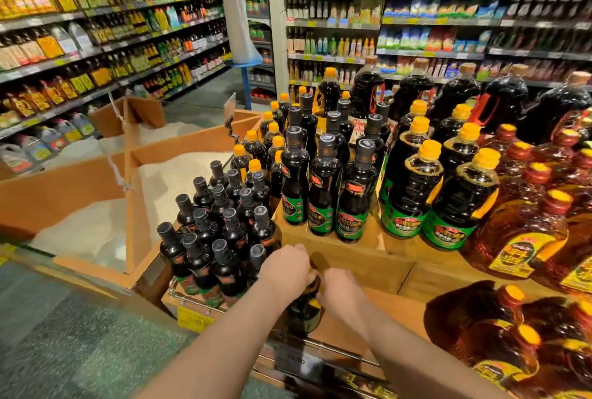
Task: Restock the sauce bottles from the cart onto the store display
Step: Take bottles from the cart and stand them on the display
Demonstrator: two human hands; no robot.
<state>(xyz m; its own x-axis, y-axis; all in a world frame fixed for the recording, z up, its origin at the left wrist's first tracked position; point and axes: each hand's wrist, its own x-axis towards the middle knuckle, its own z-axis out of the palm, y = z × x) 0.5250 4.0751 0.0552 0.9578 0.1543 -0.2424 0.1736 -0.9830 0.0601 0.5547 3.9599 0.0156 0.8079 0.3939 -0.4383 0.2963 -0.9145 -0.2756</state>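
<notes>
— Where is the sauce bottle (306, 309)?
— Upright on the lower display shelf (378, 312), between both hands. The left hand (286, 267) and right hand (341, 293) curl around its top.

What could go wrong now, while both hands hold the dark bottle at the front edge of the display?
1. Both the left hand and the right hand grip the dark bottle near its top; it might slip and fall.
2. The black-capped bottles stand packed right beside the left hand; a sideways nudge could topple some.
</notes>
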